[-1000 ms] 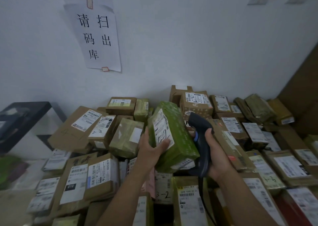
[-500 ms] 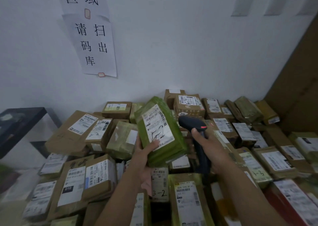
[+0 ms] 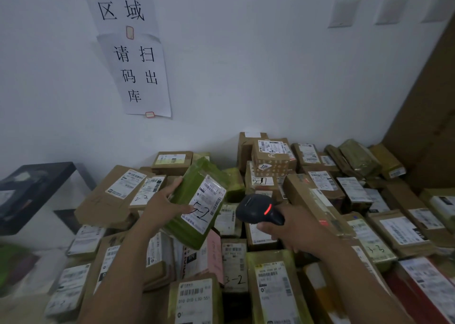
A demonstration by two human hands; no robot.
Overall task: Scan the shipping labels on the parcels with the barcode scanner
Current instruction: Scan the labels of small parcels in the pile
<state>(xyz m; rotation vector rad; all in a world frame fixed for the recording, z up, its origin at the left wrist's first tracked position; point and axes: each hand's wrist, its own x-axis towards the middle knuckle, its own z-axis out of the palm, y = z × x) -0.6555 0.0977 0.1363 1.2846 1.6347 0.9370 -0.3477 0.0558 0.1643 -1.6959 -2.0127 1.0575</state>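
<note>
Left hand grips the green parcel by its edge, thumb lying across the front, holding it tilted above the pile of parcels. Right hand is wrapped round the barcode scanner, red light on, nose aimed at the shipping label. My worry: that thumb's touching the label, and the beam could catch a neighbouring box's barcode instead.

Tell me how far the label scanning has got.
Done: nothing shows which parcels are already scanned. In hand: the left hand holds a green parcel, its label turned to the scanner, which the right hand grips with its red light on. Left: the pile of parcels below, as far as one can tell.
</note>
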